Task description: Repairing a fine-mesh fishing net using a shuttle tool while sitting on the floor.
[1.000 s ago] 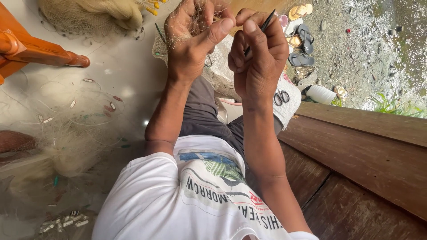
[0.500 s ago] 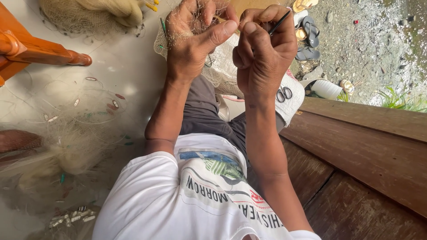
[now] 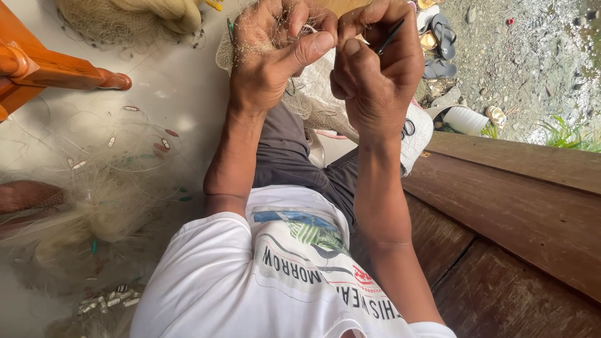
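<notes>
My left hand (image 3: 275, 59) is raised in front of me and pinches a fold of fine pale fishing net (image 3: 313, 87) between thumb and fingers. Close beside it, my right hand (image 3: 375, 69) is closed around a thin dark netting needle (image 3: 391, 34) that sticks up past my fingers. The two hands nearly touch at the thumbs. The net hangs down from them over my lap, across dark trousers and a white printed shirt.
More net (image 3: 94, 206) with small floats lies spread on the pale floor at left. An orange wooden chair leg (image 3: 69, 72) reaches in from the upper left. Brown wooden planks (image 3: 513, 213) run at right. Sandals (image 3: 441, 37) lie on gravel beyond.
Both hands have lifted a little and drawn closer together. The needle in my right hand has tilted more upright while the left hand keeps its pinch on the net.
</notes>
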